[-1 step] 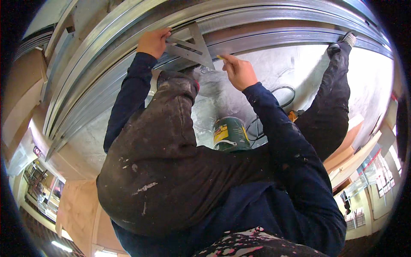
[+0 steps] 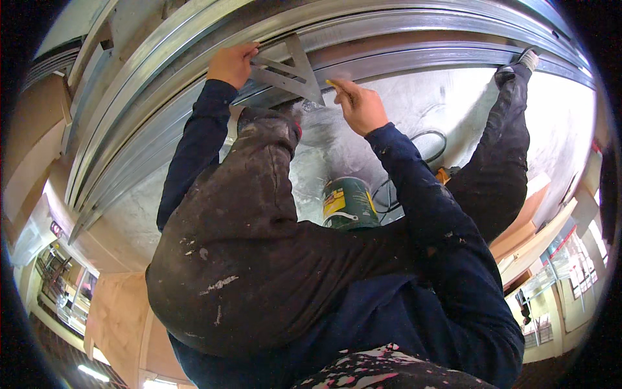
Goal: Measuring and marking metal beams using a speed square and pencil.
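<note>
A grey metal triangular set square [image 2: 283, 81] with cut-out slots lies across the long metal channels [image 2: 389, 57]. My left hand [image 2: 230, 66] grips its left end, fingers closed at the edge and thumb side toward the metal. To the right of its pointed corner, my right hand [image 2: 360, 107] is closed in a pinch on a thin yellow stick [image 2: 332, 83], pencil-like, with only its tip showing. That tip is just apart from the set square, by the near channel's edge.
A dark green bucket [image 2: 350, 202] with a yellow label stands between my legs. Behind it a black cable [image 2: 431, 139] loops on the pale, dusty floor [image 2: 324, 139]. My shoe [image 2: 518, 68] rests by the channels at the right. Wooden boards [image 2: 120, 318] stand at the lower left.
My right hand has shifted slightly left and up with the yellow stick. My left hand and the set square stay in place.
</note>
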A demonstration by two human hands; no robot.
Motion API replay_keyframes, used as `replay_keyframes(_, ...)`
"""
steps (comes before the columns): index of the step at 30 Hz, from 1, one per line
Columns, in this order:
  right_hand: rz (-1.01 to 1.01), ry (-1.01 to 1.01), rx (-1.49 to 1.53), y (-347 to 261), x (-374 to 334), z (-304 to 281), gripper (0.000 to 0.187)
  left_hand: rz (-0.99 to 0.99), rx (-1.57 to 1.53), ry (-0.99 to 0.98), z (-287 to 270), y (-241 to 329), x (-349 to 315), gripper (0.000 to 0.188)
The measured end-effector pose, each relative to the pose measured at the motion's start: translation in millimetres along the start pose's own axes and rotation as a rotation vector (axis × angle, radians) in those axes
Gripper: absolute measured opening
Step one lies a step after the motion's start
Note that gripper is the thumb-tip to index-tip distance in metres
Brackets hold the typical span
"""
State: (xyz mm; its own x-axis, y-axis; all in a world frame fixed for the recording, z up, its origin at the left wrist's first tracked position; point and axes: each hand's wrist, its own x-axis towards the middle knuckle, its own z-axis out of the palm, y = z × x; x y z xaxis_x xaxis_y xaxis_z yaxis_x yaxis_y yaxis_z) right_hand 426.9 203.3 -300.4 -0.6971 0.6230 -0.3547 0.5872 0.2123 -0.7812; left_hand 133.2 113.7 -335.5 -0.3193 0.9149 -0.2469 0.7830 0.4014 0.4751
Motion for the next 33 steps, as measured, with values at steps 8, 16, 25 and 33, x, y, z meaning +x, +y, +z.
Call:
replay_keyframes(8, -0.111, 0.207, -0.046, -20.9, 39.7, 10.9, 0.024, 0.067, -0.039, 0.091, 11.9, -15.5, 1.6, 0.02)
replay_keyframes(16, -0.089, 0.25, -0.087, -19.7, 56.4, 27.4, 0.024, -0.042, 0.057, -0.018, 6.2, -7.9, -2.3, 0.032)
replay_keyframes(25, -0.15, 0.261, -0.122, -21.0, 74.3, 32.2, 0.024, 0.025, -0.008, 0.03, 6.2, -6.8, -0.5, 0.033)
replay_keyframes(33, -0.071, 0.177, 0.023, -12.1, 17.9, 26.5, 0.033, 0.028, 0.012, 0.051, 11.2, -8.1, -4.0, 0.031)
